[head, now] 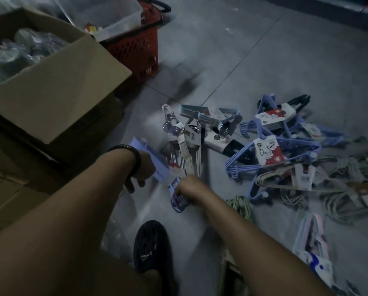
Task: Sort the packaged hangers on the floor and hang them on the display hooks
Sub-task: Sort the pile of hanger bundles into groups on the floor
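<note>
1. Status: the left hand (141, 167) is curled round a pale-blue hanger pack (157, 165), held low over the floor (243, 60) near the cardboard box (61, 82). The right hand (188, 186) is closed on a cluster of blue hooks (178, 202) just below it. Motion blur prevents confirming whether these hooks belong to the same pack.
2. Step in hand, as judged: sorting, grouping like packs by colour. The mixed pile (285, 150) lies on the floor to the right, apart from both hands.
3. Grip each pack by its hooks, not by the card label — a label is likely to tear or slide.
4. Turn all hooks to face one way before adding another pack. Crossed hooks will probably snag at hanging.
5. Lift packs clear of the pile rather than dragging them — the blue and beige frames there overlap and look tangled.
6. The display hooks are not in view. Keep sorted groups separate until they are reached.
</note>
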Tool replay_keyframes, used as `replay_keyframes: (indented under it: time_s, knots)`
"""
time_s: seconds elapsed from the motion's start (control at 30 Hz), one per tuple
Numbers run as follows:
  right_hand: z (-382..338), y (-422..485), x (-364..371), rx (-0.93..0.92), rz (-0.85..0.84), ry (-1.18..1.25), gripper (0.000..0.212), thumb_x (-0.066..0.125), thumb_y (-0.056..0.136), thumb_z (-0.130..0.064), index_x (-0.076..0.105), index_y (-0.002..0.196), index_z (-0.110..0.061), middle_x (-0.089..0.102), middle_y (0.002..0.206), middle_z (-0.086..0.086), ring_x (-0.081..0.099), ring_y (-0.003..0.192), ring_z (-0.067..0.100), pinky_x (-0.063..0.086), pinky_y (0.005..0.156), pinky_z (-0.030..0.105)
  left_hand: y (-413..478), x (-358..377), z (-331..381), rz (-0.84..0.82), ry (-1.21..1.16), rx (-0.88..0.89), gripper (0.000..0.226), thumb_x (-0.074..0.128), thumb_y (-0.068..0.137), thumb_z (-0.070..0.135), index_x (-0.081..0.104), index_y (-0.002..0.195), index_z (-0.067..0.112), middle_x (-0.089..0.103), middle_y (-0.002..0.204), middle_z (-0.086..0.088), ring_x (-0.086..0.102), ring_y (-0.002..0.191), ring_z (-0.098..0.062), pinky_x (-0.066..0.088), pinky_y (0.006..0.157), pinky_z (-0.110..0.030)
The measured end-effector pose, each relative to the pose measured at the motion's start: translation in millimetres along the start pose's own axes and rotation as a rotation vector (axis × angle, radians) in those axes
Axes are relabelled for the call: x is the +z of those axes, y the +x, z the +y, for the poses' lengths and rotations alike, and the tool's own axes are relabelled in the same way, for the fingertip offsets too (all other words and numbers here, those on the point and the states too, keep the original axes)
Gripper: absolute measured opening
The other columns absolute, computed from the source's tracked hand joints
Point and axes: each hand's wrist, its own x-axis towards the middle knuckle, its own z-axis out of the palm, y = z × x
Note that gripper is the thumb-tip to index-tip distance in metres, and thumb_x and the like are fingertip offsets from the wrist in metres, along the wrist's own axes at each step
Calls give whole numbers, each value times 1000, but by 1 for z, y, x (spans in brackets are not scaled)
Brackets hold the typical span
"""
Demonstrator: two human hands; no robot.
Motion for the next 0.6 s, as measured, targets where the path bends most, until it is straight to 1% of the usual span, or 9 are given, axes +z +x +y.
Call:
replay_keyframes:
  time_s: [0.1, 0.2, 0.27, 0.33, 0.37, 0.43, 0.5, 0.53, 0.6]
  knots:
    - [-25, -31, -21, 42, -43, 335, 23, 62, 92, -4, 50, 76, -14, 47, 62, 7, 41, 44, 17, 30, 40, 20, -9, -1, -21, -4, -92, -37, 48, 37, 110, 22, 33, 157, 15, 61, 138, -14, 75, 92, -31, 64, 64, -39]
    - [-43, -59, -40, 46, -157, 643, 24, 52, 97, -4, 46, 77, -15, 42, 49, 1, 26, 33, 9, 20, 36, 17, -13, -1, -43, -8, -166, -65, 52, 52, 106, 26, 38, 155, 18, 58, 139, -11, 74, 99, -30, 62, 87, -48]
    - [-54, -76, -48, 34, -229, 745, 28, 45, 99, -6, 50, 72, -13, 41, 45, -2, 23, 31, 5, 19, 33, 14, -15, -1, -56, -2, -258, -23, 57, 62, 101, 24, 40, 153, 20, 52, 145, -10, 71, 103, -28, 62, 89, -46]
    - [-58, -86, -54, 14, -264, 793, 36, 42, 97, -9, 53, 63, -12, 38, 42, -3, 21, 28, 4, 18, 31, 13, -17, -3, -67, 33, -399, 23, 54, 66, 98, 21, 44, 147, 19, 54, 138, -13, 67, 107, -30, 60, 91, -49]
    - [-59, -90, -56, 1, -268, 783, 32, 43, 94, -12, 55, 64, -12, 37, 42, -3, 22, 28, 4, 19, 31, 13, -18, -6, -71, 74, -463, 38, 50, 68, 97, 22, 47, 142, 17, 56, 130, -14, 65, 108, -31, 59, 93, -51]
    - [-61, -96, -62, -14, -240, 722, 28, 51, 92, -28, 69, 85, -7, 48, 52, 0, 35, 32, 9, 26, 33, 16, -25, -14, -78, 151, -613, 47, 48, 72, 95, 28, 48, 134, 13, 57, 125, -13, 61, 111, -33, 57, 94, -54]
    - [-62, -108, -66, -22, -195, 673, 46, 63, 92, -52, 78, 104, -10, 65, 74, 6, 55, 44, 16, 35, 35, 18, -36, -20, -86, 178, -761, 88, 49, 74, 93, 35, 48, 131, 17, 54, 132, -13, 59, 116, -35, 56, 94, -55]
    - [-63, -114, -68, -35, -181, 648, 53, 67, 90, -60, 80, 104, -11, 70, 79, 5, 59, 46, 17, 37, 35, 19, -38, -21, -92, 177, -830, 129, 51, 74, 92, 37, 49, 133, 19, 54, 136, -13, 58, 118, -36, 56, 95, -55]
    - [-62, -124, -68, -69, -181, 597, 49, 74, 86, -56, 80, 99, -10, 71, 75, 4, 59, 47, 14, 38, 36, 19, -41, -15, -103, 229, -844, 175, 69, 78, 86, 44, 47, 143, 21, 52, 144, -11, 57, 123, -35, 55, 98, -52]
